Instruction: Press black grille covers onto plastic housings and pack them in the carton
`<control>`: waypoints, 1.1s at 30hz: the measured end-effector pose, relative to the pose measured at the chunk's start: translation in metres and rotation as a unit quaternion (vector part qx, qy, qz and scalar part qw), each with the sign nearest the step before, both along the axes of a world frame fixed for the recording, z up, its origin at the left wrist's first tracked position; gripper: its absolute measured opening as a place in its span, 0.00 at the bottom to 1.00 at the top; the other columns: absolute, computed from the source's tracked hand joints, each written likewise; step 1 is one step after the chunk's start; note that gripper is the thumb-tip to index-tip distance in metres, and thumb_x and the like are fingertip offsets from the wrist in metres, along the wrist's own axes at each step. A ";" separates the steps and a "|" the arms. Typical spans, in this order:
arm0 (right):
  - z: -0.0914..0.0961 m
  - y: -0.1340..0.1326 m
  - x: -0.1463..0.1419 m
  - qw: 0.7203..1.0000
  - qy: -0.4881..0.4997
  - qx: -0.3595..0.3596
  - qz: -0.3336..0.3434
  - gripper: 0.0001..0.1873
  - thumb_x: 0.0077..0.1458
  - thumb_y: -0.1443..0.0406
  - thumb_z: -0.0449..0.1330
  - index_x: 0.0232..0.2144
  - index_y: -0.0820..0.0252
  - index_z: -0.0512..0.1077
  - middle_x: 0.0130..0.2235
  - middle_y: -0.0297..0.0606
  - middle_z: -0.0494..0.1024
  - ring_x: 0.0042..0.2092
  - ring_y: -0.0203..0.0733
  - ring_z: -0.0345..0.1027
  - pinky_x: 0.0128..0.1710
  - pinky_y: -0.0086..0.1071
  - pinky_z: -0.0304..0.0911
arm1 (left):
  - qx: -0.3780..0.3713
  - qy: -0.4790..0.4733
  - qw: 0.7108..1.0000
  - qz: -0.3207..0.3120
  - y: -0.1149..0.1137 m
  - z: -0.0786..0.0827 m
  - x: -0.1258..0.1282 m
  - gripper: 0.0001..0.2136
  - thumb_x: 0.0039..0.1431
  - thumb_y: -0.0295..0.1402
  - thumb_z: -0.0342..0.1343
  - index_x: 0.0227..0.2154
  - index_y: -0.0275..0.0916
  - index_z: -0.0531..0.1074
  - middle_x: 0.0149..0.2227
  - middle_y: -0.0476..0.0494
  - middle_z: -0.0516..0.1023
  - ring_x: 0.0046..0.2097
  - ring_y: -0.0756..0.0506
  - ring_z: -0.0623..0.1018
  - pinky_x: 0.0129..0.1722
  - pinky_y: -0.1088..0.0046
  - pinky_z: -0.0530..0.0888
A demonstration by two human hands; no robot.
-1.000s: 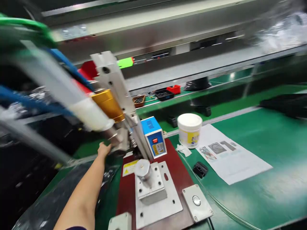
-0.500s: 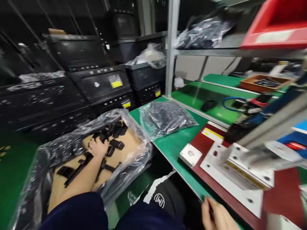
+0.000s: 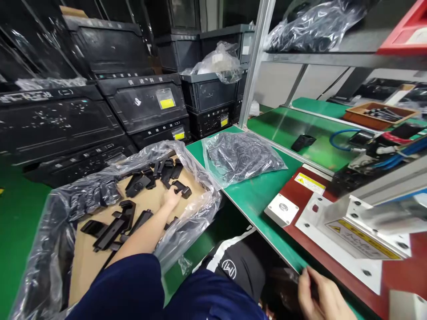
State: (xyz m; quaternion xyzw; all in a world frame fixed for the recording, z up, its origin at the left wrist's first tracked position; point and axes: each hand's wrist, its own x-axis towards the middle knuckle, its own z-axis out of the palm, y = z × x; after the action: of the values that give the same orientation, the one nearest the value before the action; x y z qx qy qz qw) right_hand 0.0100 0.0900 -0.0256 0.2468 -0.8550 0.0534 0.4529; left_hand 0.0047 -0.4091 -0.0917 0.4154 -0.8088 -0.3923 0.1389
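Observation:
My left hand (image 3: 171, 198) reaches into a box lined with clear plastic film, its fingers closed on one end of a small black plastic part (image 3: 183, 190). More black plastic parts (image 3: 111, 233) of several shapes lie loose on the brown cardboard sheet (image 3: 83, 266) inside, some long and some short and blocky. At the front edge of the green worktop (image 3: 243, 200), my right hand (image 3: 322, 293) rests with loosely bent fingers, thumb and forefinger a little apart. I see nothing in it. Beside that hand is a dark red fixture base (image 3: 333, 231) with a white button box (image 3: 282, 210).
A clear bag of dark parts (image 3: 243, 158) lies on the worktop. Black crates (image 3: 143, 104) are stacked behind the box. A metal post (image 3: 255, 66) carries a shelf (image 3: 316, 58). Farther right stand an orange tray (image 3: 363, 118) and a blue hose (image 3: 336, 138).
My left hand has moved right across the box, from a cluster of parts to a single black part. The view has turned slightly left. My right hand stays by the worktop edge.

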 end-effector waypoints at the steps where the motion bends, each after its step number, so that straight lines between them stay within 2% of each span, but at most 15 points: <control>1: 0.001 0.001 0.000 1.000 -0.003 0.000 0.004 0.04 0.58 0.68 0.63 0.37 0.62 0.74 0.27 0.35 0.80 0.25 0.37 0.74 0.24 0.30 0.63 | 0.013 0.027 1.000 -0.001 0.004 0.003 0.002 0.11 0.57 0.36 0.61 0.39 0.34 0.71 0.39 0.41 0.76 0.46 0.40 0.75 0.48 0.56 0.71; 4: 0.002 0.004 0.002 0.999 -0.026 -0.023 0.026 0.03 0.60 0.67 0.61 0.36 0.62 0.74 0.29 0.36 0.80 0.25 0.37 0.74 0.26 0.30 0.64 | 0.046 0.132 0.990 0.021 0.016 0.024 0.010 0.13 0.55 0.33 0.59 0.42 0.35 0.69 0.39 0.40 0.76 0.45 0.40 0.76 0.46 0.61 0.71; 6: 0.007 0.001 0.003 0.996 -0.051 -0.065 0.030 0.04 0.61 0.66 0.59 0.36 0.61 0.73 0.29 0.36 0.80 0.24 0.37 0.73 0.26 0.30 0.64 | 0.068 0.226 0.972 0.013 0.030 0.049 0.014 0.23 0.56 0.34 0.56 0.53 0.37 0.61 0.43 0.38 0.76 0.47 0.40 0.77 0.47 0.62 0.72; 8: 0.018 -0.014 0.008 0.987 -0.093 -0.115 0.060 0.05 0.62 0.65 0.59 0.35 0.60 0.73 0.29 0.36 0.79 0.24 0.36 0.73 0.27 0.29 0.66 | 0.107 0.316 0.942 -0.025 0.055 0.082 0.014 0.32 0.55 0.37 0.56 0.61 0.42 0.50 0.49 0.37 0.74 0.50 0.40 0.76 0.49 0.62 0.73; 10: 0.038 -0.039 0.015 0.967 -0.151 -0.160 0.129 0.04 0.61 0.66 0.58 0.39 0.58 0.73 0.32 0.37 0.79 0.29 0.38 0.75 0.31 0.29 0.70 | 0.160 0.372 0.910 -0.086 0.096 0.116 0.010 0.35 0.53 0.40 0.58 0.61 0.47 0.50 0.54 0.39 0.72 0.55 0.41 0.74 0.52 0.62 0.73; 11: 0.049 -0.054 0.019 0.953 -0.179 -0.181 0.164 0.09 0.60 0.68 0.58 0.44 0.58 0.72 0.37 0.40 0.80 0.34 0.41 0.77 0.35 0.31 0.72 | 0.193 0.384 0.894 -0.125 0.120 0.132 0.008 0.32 0.52 0.40 0.59 0.59 0.49 0.55 0.54 0.42 0.71 0.54 0.41 0.74 0.52 0.62 0.73; 13: 0.070 -0.083 0.022 0.938 -0.196 -0.202 0.203 0.26 0.59 0.68 0.58 0.60 0.59 0.62 0.51 0.48 0.76 0.50 0.50 0.73 0.46 0.40 0.74 | 0.354 0.373 0.831 -0.211 0.175 0.159 0.004 0.24 0.48 0.37 0.64 0.49 0.47 0.65 0.48 0.45 0.75 0.49 0.41 0.76 0.51 0.61 0.74; 15: 0.084 -0.099 0.018 0.938 -0.177 -0.209 0.214 0.39 0.57 0.67 0.60 0.67 0.61 0.50 0.60 0.53 0.68 0.60 0.56 0.64 0.55 0.50 0.68 | 0.470 0.314 0.768 -0.300 0.226 0.177 0.003 0.21 0.46 0.36 0.67 0.43 0.43 0.69 0.42 0.45 0.77 0.46 0.41 0.78 0.50 0.61 0.75; 17: 0.091 -0.096 0.011 0.936 -0.135 -0.250 0.208 0.41 0.56 0.69 0.59 0.68 0.60 0.47 0.61 0.53 0.65 0.61 0.57 0.61 0.57 0.52 0.66 | 0.520 0.262 0.714 -0.389 0.266 0.186 0.003 0.20 0.47 0.38 0.67 0.43 0.41 0.70 0.42 0.43 0.78 0.46 0.41 0.78 0.50 0.61 0.75; 20: 0.094 -0.064 0.009 0.925 -0.108 -0.321 0.173 0.37 0.56 0.70 0.59 0.65 0.56 0.53 0.57 0.49 0.70 0.57 0.53 0.67 0.55 0.47 0.69 | 0.503 0.245 0.659 -0.503 0.300 0.190 -0.009 0.26 0.49 0.39 0.68 0.50 0.43 0.67 0.50 0.40 0.75 0.52 0.39 0.76 0.54 0.62 0.74; 21: 0.098 -0.050 0.009 0.921 -0.114 -0.340 0.156 0.35 0.56 0.70 0.60 0.64 0.55 0.54 0.56 0.48 0.70 0.56 0.51 0.69 0.53 0.44 0.71 | 0.481 0.260 0.656 -0.521 0.306 0.193 -0.018 0.29 0.49 0.39 0.68 0.54 0.45 0.65 0.53 0.40 0.73 0.54 0.39 0.75 0.55 0.63 0.73; 23: 0.110 -0.024 0.008 0.912 -0.135 -0.368 0.123 0.32 0.56 0.68 0.61 0.61 0.54 0.57 0.54 0.47 0.71 0.53 0.49 0.70 0.51 0.41 0.72 | 0.418 0.309 0.672 -0.526 0.316 0.203 -0.044 0.34 0.50 0.41 0.67 0.59 0.48 0.58 0.59 0.40 0.68 0.58 0.40 0.71 0.56 0.65 0.71; 25: 0.130 -0.003 0.000 0.905 -0.147 -0.383 0.112 0.30 0.57 0.65 0.62 0.59 0.54 0.58 0.53 0.47 0.71 0.52 0.49 0.70 0.50 0.40 0.72 | 0.341 0.353 0.683 -0.540 0.327 0.219 -0.077 0.31 0.55 0.44 0.63 0.59 0.47 0.58 0.61 0.39 0.66 0.60 0.41 0.69 0.57 0.66 0.70; 29: 0.168 0.025 -0.038 0.886 -0.157 -0.413 0.142 0.29 0.57 0.62 0.62 0.58 0.55 0.58 0.54 0.46 0.69 0.52 0.47 0.69 0.52 0.40 0.68 | 0.237 0.389 0.636 -0.623 0.359 0.250 -0.144 0.19 0.62 0.44 0.53 0.52 0.40 0.67 0.51 0.40 0.74 0.52 0.42 0.73 0.53 0.65 0.69; 33: 0.175 0.045 -0.073 0.863 -0.211 -0.434 0.147 0.28 0.58 0.58 0.60 0.58 0.53 0.59 0.53 0.43 0.70 0.49 0.44 0.69 0.48 0.38 0.69 | 0.231 0.387 0.656 -0.604 0.389 0.257 -0.179 0.13 0.59 0.40 0.53 0.43 0.40 0.70 0.42 0.44 0.75 0.45 0.44 0.73 0.49 0.67 0.68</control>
State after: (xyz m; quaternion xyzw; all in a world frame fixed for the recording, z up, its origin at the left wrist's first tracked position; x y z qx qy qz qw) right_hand -0.0628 0.1350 0.1495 0.1313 -0.7742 0.5359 0.3101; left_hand -0.1747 -0.0202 0.1654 -0.3360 -0.6374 -0.6897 0.0713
